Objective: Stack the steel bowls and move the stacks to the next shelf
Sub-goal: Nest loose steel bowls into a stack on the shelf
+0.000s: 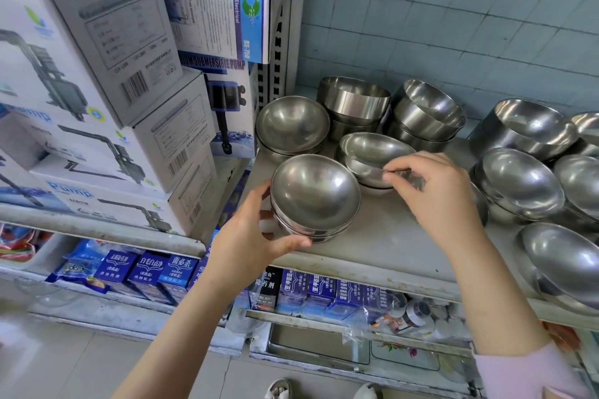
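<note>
Steel bowls, stacked, on grey shelf [382, 246] beside pump boxes [107, 52].
Front stack of steel bowls [316, 194] was gripped at the shelf's front left corner by the left hand [252, 236]; rim of the tilted top bowl [372, 149] just behind was pinched by the right hand [437, 194]; further stacks [522, 181] were ranged behind and rightward.

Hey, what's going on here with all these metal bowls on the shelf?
A person is sorting steel bowls on a shelf. Their left hand grips a short stack of bowls at the shelf's front left corner. Their right hand pinches the rim of the top bowl of another short stack just behind it. At the back and right stand more bowls, some stacked. The neighbouring shelf on the left holds pump boxes.
</note>
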A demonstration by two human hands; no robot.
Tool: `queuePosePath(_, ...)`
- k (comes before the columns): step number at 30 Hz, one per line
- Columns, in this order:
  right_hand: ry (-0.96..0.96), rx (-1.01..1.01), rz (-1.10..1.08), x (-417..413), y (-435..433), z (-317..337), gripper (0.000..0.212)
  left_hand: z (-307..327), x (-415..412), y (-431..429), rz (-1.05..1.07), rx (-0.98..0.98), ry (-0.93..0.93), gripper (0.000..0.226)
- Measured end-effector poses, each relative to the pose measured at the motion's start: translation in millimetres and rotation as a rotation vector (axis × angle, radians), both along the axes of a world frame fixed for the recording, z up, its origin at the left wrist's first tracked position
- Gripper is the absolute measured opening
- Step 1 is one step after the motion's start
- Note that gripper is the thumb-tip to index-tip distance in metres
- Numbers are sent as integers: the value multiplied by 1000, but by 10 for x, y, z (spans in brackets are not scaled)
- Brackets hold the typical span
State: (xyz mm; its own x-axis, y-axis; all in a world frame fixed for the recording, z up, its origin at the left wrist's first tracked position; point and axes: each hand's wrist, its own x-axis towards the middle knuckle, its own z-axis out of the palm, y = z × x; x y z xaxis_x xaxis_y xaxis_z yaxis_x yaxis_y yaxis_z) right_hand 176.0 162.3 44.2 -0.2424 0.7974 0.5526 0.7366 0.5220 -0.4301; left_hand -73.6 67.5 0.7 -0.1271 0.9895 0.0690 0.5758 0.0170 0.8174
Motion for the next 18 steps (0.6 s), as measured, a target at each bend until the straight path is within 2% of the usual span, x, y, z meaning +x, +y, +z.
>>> queuePosePath(7, 147, 94, 143, -180, -416, 231, 4, 15, 28, -6, 18, 1, -34, 108)
queuePosePath(11, 86, 81, 291, -384, -516, 97, 3, 12, 27, -20, 25, 11, -1, 106)
queuePosePath(18, 26, 24, 349, -350, -523, -81, 7, 17, 34, -24, 49, 6, 29, 104)
